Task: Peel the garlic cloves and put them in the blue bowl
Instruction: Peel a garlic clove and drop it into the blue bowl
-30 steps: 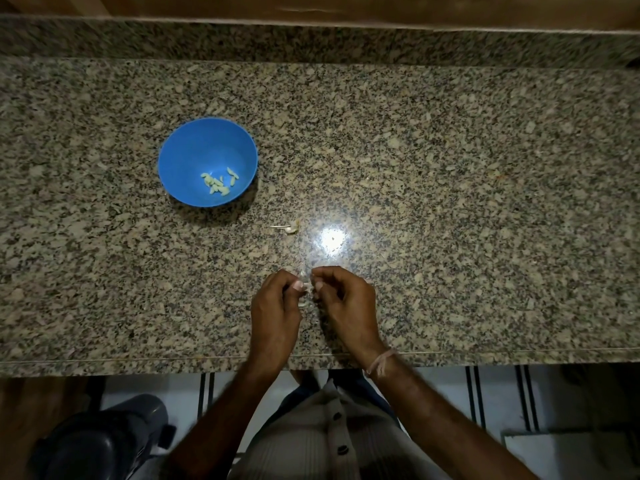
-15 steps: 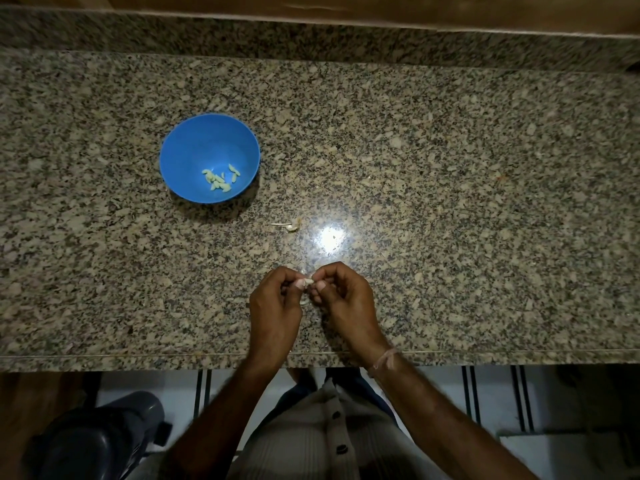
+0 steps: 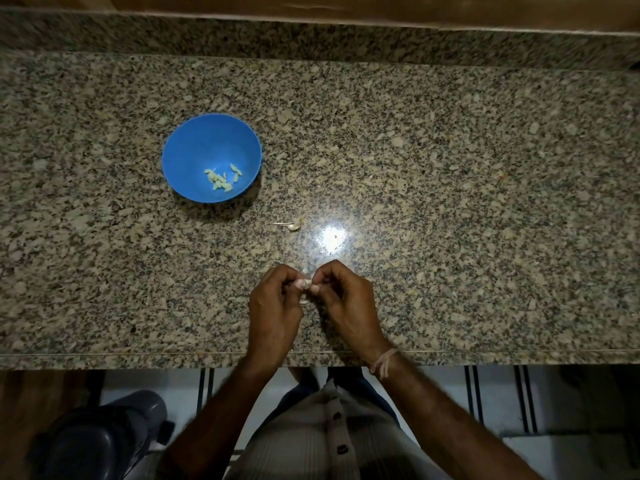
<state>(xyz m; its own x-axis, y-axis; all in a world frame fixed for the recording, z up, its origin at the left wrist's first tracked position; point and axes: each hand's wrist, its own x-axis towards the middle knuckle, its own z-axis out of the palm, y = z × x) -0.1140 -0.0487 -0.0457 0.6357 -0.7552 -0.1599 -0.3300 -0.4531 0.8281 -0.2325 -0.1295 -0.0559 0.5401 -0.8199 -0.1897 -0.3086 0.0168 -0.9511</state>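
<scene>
The left hand (image 3: 275,315) and right hand (image 3: 348,306) met fingertip to fingertip near the front edge of the speckled granite desk (image 3: 450,202), both pinching one small pale garlic clove (image 3: 306,284) between them. A stray pale garlic scrap (image 3: 291,226) lay beyond. Farther left stood the round blue plastic bowl (image 3: 194,150), holding peeled cloves (image 3: 222,179).

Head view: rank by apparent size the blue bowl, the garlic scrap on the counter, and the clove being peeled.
Largest: blue bowl.
Then garlic scrap and clove, both tiny, unranked: fingers hide most of the clove.
</scene>
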